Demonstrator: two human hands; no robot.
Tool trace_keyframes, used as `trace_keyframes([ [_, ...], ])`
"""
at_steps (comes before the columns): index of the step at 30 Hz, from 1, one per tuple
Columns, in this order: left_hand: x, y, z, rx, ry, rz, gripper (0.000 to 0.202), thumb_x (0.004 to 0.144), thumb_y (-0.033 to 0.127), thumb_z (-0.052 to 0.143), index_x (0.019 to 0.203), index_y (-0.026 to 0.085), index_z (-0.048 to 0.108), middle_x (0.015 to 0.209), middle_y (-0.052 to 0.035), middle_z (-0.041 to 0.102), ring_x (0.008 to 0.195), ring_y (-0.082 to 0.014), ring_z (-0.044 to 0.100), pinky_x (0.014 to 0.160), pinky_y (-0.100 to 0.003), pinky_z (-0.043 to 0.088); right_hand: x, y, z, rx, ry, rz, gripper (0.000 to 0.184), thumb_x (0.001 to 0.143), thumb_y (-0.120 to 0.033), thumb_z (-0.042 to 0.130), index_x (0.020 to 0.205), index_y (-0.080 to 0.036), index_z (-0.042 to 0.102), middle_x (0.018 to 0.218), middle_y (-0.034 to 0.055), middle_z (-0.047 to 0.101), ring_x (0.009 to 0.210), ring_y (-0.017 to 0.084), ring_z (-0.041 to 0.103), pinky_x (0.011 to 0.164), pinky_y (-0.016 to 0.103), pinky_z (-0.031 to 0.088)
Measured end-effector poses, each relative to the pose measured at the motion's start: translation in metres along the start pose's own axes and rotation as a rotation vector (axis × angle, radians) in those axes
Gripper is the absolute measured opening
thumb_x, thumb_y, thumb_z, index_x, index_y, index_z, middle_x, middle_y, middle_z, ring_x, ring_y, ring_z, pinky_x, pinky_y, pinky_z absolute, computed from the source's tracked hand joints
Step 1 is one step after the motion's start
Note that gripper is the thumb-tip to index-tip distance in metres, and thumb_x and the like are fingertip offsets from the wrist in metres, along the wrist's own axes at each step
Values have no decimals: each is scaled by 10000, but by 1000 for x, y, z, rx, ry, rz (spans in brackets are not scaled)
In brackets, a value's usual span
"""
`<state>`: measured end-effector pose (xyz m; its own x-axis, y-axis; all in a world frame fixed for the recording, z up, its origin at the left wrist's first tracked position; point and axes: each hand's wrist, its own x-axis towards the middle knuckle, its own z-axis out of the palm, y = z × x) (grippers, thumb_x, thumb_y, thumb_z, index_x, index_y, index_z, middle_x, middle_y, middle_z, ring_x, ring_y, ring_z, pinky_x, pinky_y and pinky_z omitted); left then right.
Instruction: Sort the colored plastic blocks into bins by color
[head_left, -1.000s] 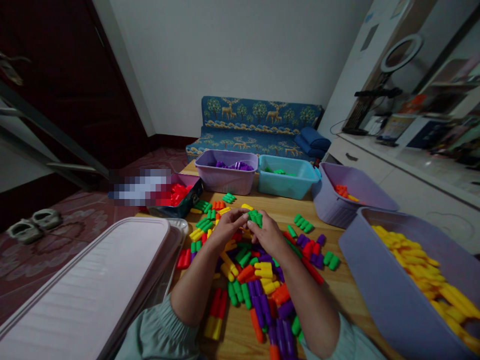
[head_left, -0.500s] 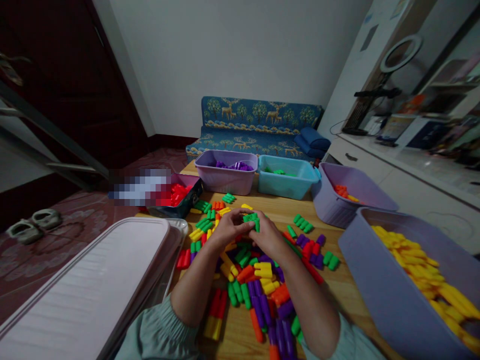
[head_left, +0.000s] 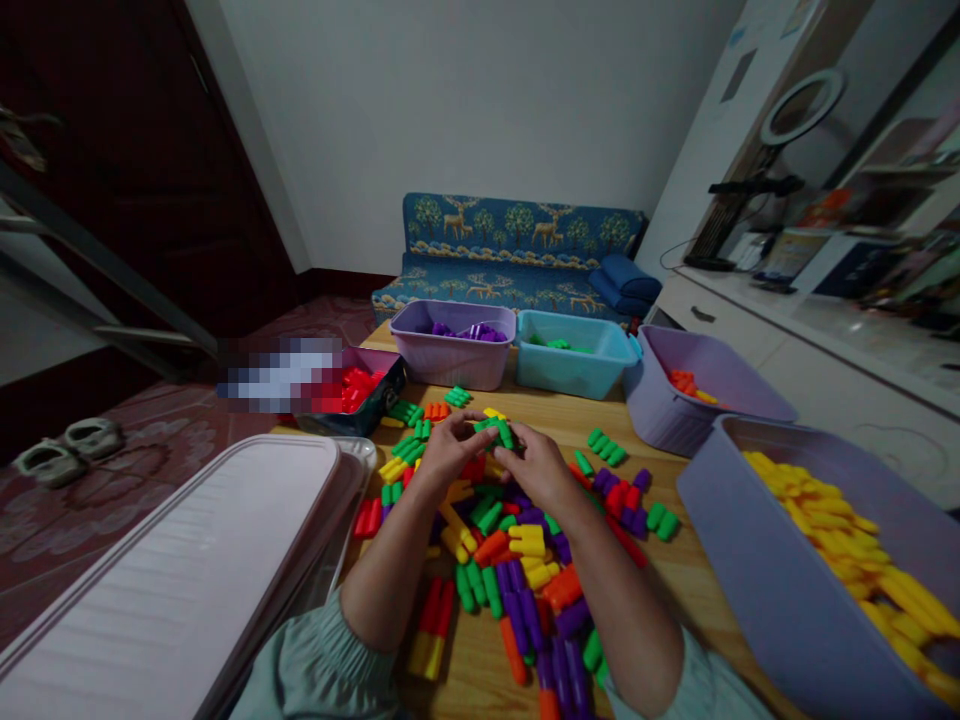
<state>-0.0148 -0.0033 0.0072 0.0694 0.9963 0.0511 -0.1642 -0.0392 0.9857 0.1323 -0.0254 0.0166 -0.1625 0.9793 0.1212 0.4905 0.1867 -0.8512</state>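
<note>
Both of my hands meet over the middle of a wooden table (head_left: 697, 575), pinching one cluster of green blocks (head_left: 495, 432) between them. My left hand (head_left: 447, 456) grips the cluster from the left with curled fingers. My right hand (head_left: 537, 470) holds it from the right. Beneath my wrists lies a heap of loose blocks (head_left: 517, 570) in purple, yellow, orange, green and red.
A purple bin (head_left: 454, 358) with purple blocks, a teal bin (head_left: 573, 366) with green ones and a lilac bin (head_left: 697, 395) with orange ones stand at the back. A large bin of yellow blocks (head_left: 840, 560) fills the right. A pink-lidded box (head_left: 180, 560) sits left, a dark box of red blocks (head_left: 352, 392) behind it.
The green cluster has been turned and shifted slightly left between my fingers. My hands stay together at the same spot.
</note>
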Motion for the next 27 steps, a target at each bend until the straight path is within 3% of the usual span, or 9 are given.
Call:
trace_keyframes([
  [4,0,-2,0,5,-10,19,550,517,481,834,874,130,607,570,45,580,507,-74,506,530,-206,399,3,6,4,55,53,38,432,772,-196,542,1203,-191,526,890,26,684,485,114,618,507,242,489],
  [19,4,-7,-3,20,-28,-17,562,532,499,824,914,116,672,621,3,630,520,-96,552,506,-200,406,3,5,0,84,-5,64,253,821,-250,487,1046,-195,589,673,-15,661,491,139,638,474,216,453],
  [24,-2,-6,-3,-10,-42,-84,608,633,528,766,1092,142,667,858,-64,702,661,-142,622,533,-211,451,2,7,0,34,16,-1,212,842,-335,506,891,-168,627,561,-15,611,499,161,632,504,235,444],
  [27,-4,-7,-3,-18,-74,-95,570,637,494,778,1084,155,676,961,-87,708,745,-165,640,561,-216,464,2,6,2,50,-7,-37,246,841,-333,514,926,-144,646,547,-19,589,473,155,613,485,234,422],
])
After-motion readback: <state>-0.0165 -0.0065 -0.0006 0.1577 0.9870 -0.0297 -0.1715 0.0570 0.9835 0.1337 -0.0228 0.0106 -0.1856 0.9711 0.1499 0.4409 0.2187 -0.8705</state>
